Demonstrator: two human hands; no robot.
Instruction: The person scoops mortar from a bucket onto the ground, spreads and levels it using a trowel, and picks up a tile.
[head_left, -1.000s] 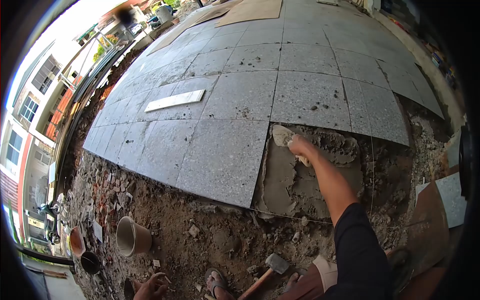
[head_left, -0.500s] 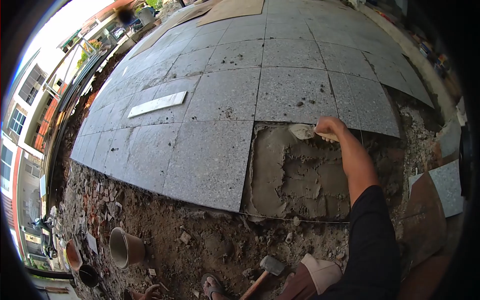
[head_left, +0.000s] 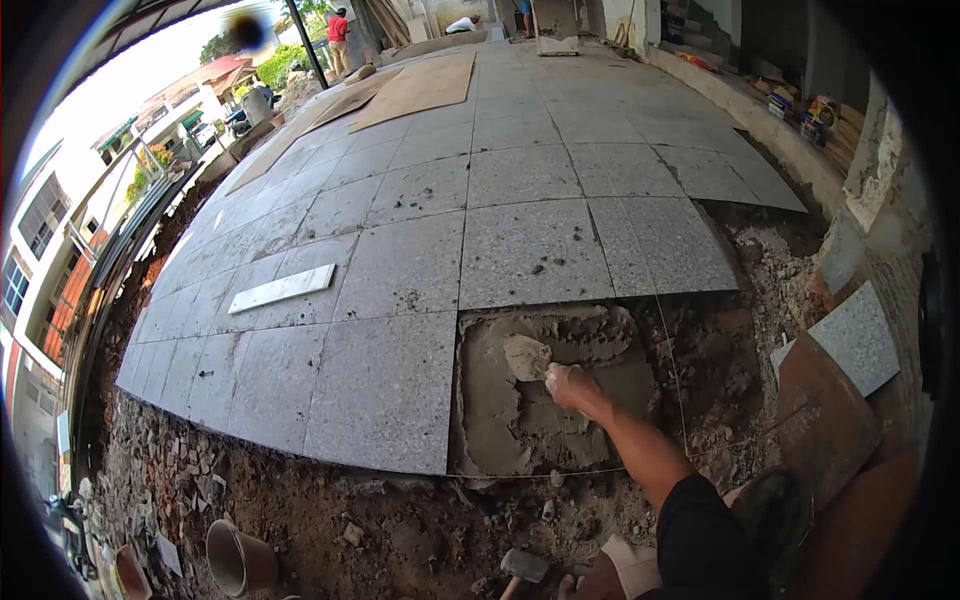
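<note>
Your right hand (head_left: 572,385) has its grip pinching a trowel (head_left: 528,357), its blade on the wet mortar bed (head_left: 500,420) against the laid tiles' (head_left: 390,380) edge. Your left hand is out of view.

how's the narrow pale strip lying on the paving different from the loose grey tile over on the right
The strip is long, narrow and whitish; the loose tile is broad, squarish and speckled grey. The strip lies flat on the laid tiles; the loose tile sits tilted off the paving, beside the dirt. Neither is touched by the right hand, which holds the trowel.
</note>
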